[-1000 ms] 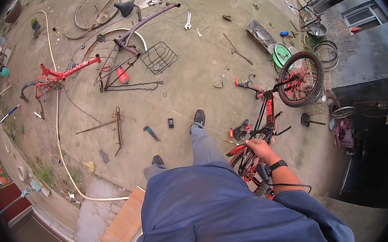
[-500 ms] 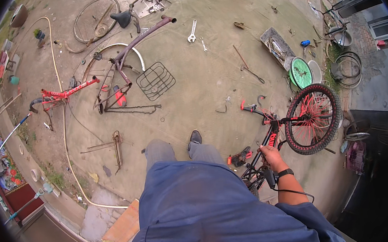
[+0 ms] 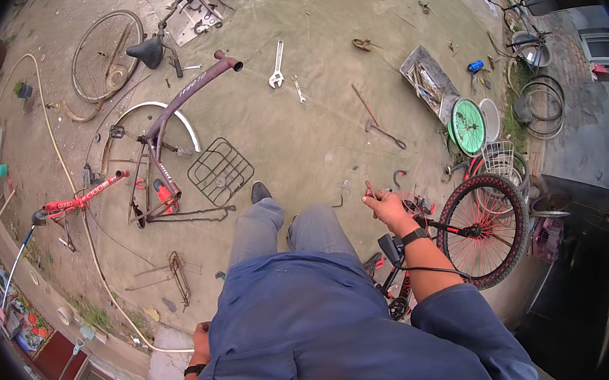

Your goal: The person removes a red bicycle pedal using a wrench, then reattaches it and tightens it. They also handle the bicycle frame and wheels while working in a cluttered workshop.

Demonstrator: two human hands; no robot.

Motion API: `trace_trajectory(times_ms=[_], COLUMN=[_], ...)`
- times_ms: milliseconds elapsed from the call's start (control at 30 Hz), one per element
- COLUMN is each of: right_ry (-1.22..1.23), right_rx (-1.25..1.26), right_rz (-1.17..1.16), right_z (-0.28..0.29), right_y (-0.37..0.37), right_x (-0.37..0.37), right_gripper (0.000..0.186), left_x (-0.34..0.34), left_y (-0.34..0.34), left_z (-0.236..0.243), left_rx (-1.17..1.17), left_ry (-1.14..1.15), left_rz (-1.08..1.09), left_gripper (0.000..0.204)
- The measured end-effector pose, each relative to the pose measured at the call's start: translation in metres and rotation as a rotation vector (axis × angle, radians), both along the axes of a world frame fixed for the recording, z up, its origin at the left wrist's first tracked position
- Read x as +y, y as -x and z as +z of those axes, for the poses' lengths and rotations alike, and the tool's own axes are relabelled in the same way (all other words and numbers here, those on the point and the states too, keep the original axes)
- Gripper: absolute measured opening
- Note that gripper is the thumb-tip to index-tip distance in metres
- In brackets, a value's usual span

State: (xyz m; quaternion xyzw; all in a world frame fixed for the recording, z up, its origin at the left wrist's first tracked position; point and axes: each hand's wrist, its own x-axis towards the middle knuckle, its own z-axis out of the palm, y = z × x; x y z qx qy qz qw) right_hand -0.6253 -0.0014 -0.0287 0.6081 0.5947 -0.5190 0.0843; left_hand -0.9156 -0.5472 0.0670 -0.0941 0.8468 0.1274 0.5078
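Ahead of my body and slightly right, my right hand is closed round a small thing with a red tip, whose kind I cannot make out. A black box on a cable hangs by my right wrist. Beneath that forearm is a black and red bicycle, its front wheel with red spokes to the right; my arm hides part of the frame. My left hand hangs low beside my left hip, partly hidden by my shirt, and its fingers do not show clearly.
A purple bicycle frame, wire basket, red frame and yellowish hose lie left. An adjustable wrench and smaller wrench lie ahead. Farther right are a tool tray and green wheel.
My right hand has moved forward and left, away from the bicycle's frame. The bicycle's front end has swung and now sits lower in view. My left hand has come into view.
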Motion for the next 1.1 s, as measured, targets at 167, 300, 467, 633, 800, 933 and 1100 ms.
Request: trace_trajectory(times_ms=[167, 300, 467, 633, 800, 933, 1100], right_ry=[0.032, -0.040, -0.024, -0.069, -0.078, -0.024, -0.037], right_rx=[-0.070, -0.116, -0.118, -0.207, -0.208, -0.255, -0.376], right_rz=[0.050, 0.129, 0.191, 0.239, 0.312, 0.310, 0.333], right_z=[-0.051, -0.127, -0.265, -0.389, -0.473, -0.515, -0.549], right_y=[0.093, 0.169, 0.231, 0.269, 0.290, 0.302, 0.315], right_x=[0.086, 0.157, 0.242, 0.289, 0.308, 0.313, 0.324], right_gripper=[0.035, 0.033, 0.034, 0.033, 0.032, 0.035, 0.043], left_x=[0.057, 0.097, 0.157, 0.163, 0.128, 0.130, 0.161], left_y=[0.038, 0.038, 0.028, 0.011, 0.002, 0.016, 0.047], left_z=[-0.005, -0.017, -0.035, -0.061, -0.055, -0.040, -0.046], left_rx=[-0.004, -0.069, -0.215, -0.162, -0.551, -0.642, -0.691], left_ry=[0.038, 0.145, 0.358, 0.351, 0.385, 0.388, 0.421], left_rz=[0.267, 0.420, 0.438, 0.102, -0.312, -0.310, -0.269], left_gripper=[0.033, 0.031, 0.032, 0.020, 0.039, 0.036, 0.043])
